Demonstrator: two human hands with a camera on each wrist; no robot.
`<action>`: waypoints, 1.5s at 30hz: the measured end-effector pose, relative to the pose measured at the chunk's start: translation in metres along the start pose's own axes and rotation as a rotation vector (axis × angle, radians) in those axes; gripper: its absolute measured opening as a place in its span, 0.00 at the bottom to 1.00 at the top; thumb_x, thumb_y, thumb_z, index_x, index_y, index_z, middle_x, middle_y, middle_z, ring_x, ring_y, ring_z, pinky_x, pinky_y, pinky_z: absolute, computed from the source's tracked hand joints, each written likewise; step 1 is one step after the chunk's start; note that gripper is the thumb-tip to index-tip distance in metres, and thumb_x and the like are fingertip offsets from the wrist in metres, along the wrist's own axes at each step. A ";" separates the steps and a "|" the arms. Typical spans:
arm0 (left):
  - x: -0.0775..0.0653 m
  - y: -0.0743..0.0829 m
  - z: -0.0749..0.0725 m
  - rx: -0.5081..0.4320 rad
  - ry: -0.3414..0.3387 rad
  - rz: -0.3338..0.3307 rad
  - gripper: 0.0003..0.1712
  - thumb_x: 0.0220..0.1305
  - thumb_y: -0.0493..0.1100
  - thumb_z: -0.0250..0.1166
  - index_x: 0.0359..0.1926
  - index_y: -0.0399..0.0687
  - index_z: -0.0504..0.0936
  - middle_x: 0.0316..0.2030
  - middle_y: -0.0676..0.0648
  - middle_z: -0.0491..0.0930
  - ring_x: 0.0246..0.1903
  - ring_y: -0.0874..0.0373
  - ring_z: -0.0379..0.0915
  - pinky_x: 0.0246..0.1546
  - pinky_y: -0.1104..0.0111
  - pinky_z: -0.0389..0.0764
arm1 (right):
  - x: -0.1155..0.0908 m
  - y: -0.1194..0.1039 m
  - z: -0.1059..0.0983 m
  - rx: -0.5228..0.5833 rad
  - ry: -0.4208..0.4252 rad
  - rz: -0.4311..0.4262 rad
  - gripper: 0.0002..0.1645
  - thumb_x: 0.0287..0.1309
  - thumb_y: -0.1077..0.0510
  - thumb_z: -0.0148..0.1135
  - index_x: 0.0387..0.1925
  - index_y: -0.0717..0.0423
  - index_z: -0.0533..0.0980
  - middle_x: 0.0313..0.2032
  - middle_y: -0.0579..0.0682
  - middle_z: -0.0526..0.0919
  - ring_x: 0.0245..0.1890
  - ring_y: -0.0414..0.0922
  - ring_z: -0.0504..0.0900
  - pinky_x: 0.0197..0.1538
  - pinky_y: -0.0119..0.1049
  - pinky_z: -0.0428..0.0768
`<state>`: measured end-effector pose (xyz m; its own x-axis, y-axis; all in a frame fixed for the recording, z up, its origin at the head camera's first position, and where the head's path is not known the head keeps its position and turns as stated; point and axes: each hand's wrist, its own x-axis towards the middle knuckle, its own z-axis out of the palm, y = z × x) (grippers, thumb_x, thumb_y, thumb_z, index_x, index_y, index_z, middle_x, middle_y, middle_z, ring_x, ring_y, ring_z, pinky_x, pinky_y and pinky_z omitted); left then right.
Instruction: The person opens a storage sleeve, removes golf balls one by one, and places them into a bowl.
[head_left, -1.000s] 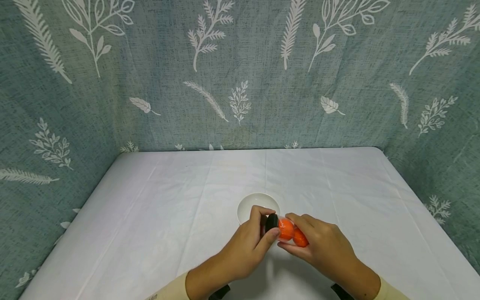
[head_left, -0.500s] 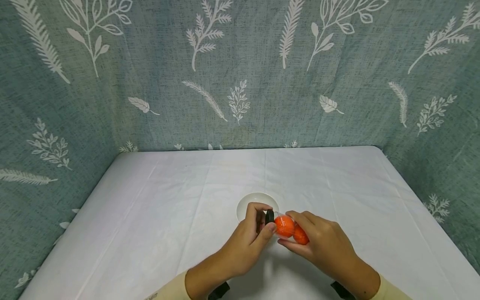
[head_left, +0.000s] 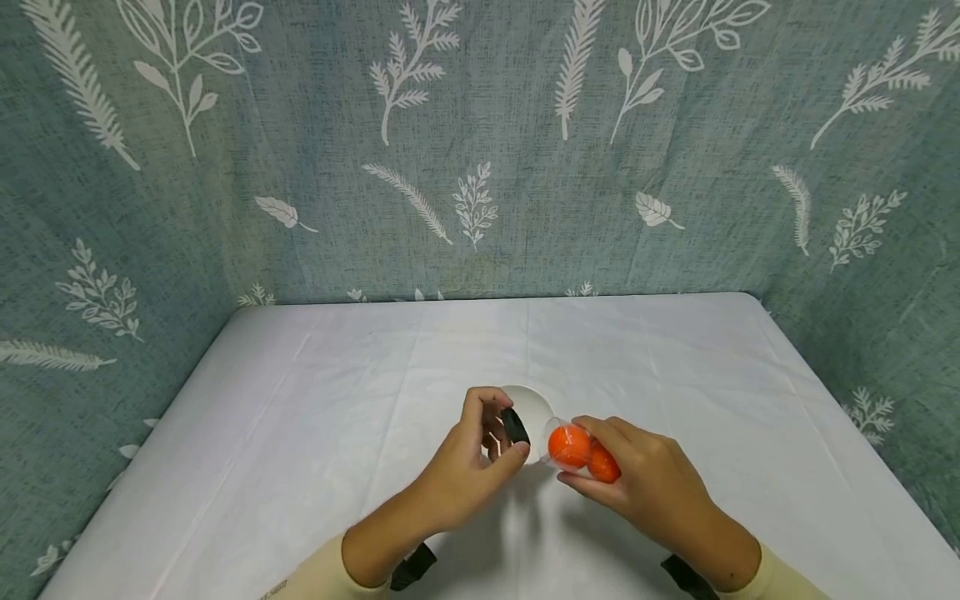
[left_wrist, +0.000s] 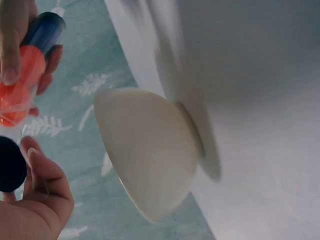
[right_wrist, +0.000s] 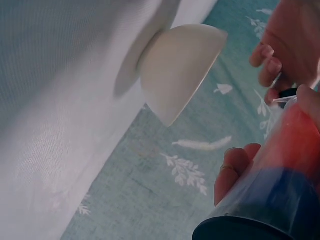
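Observation:
My right hand (head_left: pixel 648 475) holds a clear plastic tube (right_wrist: pixel 265 187) tilted, its mouth toward my left hand (head_left: pixel 457 479). Inside the tube, orange balls (head_left: pixel 569 447) show in the head view. Both wrist views also show something dark blue (right_wrist: pixel 287 192) in the tube, beyond the orange. A black cap (head_left: pixel 515 425) is pinched between the thumb and fingers of my left hand, apart from the tube's mouth. The tube's far end has a black base (right_wrist: pixel 245 230), hidden by my right hand in the head view. Behind both hands stands a white bowl (head_left: pixel 534 408), partly covered by them.
White cloth covers the table (head_left: pixel 337 400). A green curtain (head_left: pixel 517 217) with white leaf prints surrounds the back and sides. In the left wrist view the bowl (left_wrist: pixel 150 155) rests upright on its foot; its inside is out of sight there.
The black cap has come off the tube. My left hand has moved left and slightly up with it, tilting it. My right hand has stayed nearly in place with the tube.

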<state>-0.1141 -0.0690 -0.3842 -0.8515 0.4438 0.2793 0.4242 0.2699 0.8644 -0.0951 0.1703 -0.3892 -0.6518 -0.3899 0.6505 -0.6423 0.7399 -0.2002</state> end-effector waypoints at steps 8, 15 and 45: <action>-0.008 -0.010 -0.012 -0.010 -0.038 -0.026 0.27 0.63 0.44 0.70 0.55 0.54 0.63 0.54 0.50 0.82 0.40 0.61 0.79 0.41 0.69 0.79 | 0.001 0.001 -0.001 -0.003 0.001 0.012 0.41 0.59 0.23 0.48 0.46 0.52 0.82 0.34 0.45 0.87 0.25 0.35 0.79 0.27 0.27 0.79; -0.015 -0.011 -0.020 0.031 -0.048 -0.025 0.31 0.58 0.43 0.75 0.58 0.60 0.69 0.58 0.57 0.81 0.41 0.65 0.81 0.45 0.69 0.81 | 0.000 0.002 -0.002 0.000 -0.013 0.022 0.36 0.55 0.26 0.62 0.46 0.52 0.82 0.35 0.44 0.87 0.26 0.35 0.79 0.28 0.27 0.79; -0.037 -0.031 -0.026 0.081 -0.325 -0.210 0.28 0.51 0.36 0.78 0.53 0.58 0.80 0.38 0.55 0.83 0.28 0.68 0.79 0.32 0.73 0.81 | -0.001 0.001 -0.002 0.027 -0.051 0.023 0.33 0.36 0.44 0.84 0.46 0.51 0.82 0.37 0.44 0.87 0.29 0.35 0.82 0.31 0.27 0.82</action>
<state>-0.1037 -0.1164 -0.4102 -0.7860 0.6155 -0.0580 0.2855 0.4446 0.8490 -0.0945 0.1726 -0.3881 -0.6859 -0.4010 0.6073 -0.6373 0.7339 -0.2351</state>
